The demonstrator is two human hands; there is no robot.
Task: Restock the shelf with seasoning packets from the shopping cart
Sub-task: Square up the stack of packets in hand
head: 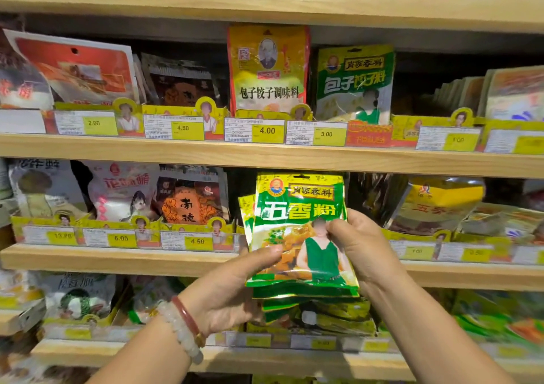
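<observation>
- Left hand (235, 289) grips the green packets (297, 230) at 7 o'clock, thumb on front.
- Right hand (362, 245) pinches them at 3 o'clock.
- Shelf (117, 258) behind.

Yellow price tags (267, 131) line the shelf edges, reading 2.00, 4.50, 4.00, 3.00. A red promotional label (369, 136) sits right of the 3.00 tag. Two bracelets (185, 324), one white, one red.

Both hands, left hand (232, 289) and right hand (362, 245), gripped a stack of green-and-yellow foil seasoning packets (297, 230) before the wooden shelf's front edge (117, 258).
</observation>
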